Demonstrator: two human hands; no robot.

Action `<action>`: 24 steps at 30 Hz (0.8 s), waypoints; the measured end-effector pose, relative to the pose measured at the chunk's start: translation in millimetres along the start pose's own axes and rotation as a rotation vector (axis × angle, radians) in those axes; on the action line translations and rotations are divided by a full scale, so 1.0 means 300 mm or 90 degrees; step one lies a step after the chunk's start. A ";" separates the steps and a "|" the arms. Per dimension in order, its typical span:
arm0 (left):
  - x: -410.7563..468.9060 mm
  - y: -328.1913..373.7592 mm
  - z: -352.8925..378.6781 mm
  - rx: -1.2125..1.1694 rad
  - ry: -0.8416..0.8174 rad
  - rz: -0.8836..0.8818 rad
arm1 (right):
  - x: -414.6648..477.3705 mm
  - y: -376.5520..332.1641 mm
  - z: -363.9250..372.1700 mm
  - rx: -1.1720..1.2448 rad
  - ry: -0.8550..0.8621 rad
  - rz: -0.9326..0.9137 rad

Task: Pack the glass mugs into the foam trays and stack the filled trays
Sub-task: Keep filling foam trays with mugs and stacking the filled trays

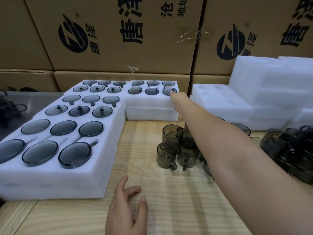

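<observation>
Right hand [179, 97] at the near right corner of the far tray [152, 103], fingertips against the last mug [169, 91] of 6, grip cannot be told; left hand [126, 206] over the table [169, 200], fingers apart, holding nothing; loose mugs [176, 148] stand beyond-right of those fingers, nearer the left hand.

We read black print, turned sideways, on the middle box [152, 53]: a round logo [73, 37] with an ® mark [77, 14], the large character 唐 [132, 32], and smaller 地址 [180, 9] cut by the top edge. The right box [267, 17] bears the same logo and 唐.
</observation>
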State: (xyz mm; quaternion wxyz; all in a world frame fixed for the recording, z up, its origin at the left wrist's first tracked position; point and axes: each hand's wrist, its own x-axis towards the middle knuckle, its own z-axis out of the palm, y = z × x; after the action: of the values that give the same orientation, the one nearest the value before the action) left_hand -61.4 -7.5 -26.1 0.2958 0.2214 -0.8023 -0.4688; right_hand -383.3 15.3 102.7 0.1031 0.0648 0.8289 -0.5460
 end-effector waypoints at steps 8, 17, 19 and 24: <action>0.004 -0.006 -0.009 0.012 -0.033 -0.020 | 0.007 0.028 -0.158 -0.457 0.170 -0.210; 0.000 -0.007 -0.026 0.030 -0.065 -0.008 | 0.007 0.164 -0.366 -0.697 0.169 -0.125; 0.000 -0.012 -0.027 0.030 -0.064 0.000 | -0.004 0.147 -0.382 -0.638 0.183 -0.145; 0.001 -0.019 -0.026 0.028 -0.074 -0.008 | -0.106 0.088 -0.501 -0.471 0.211 -0.253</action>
State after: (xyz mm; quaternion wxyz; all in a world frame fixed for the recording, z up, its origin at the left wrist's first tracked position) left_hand -55.8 -15.2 -27.9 0.2409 0.2055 -0.8267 -0.4650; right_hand -361.7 163.9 144.3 -0.1217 -0.0504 0.9700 -0.2043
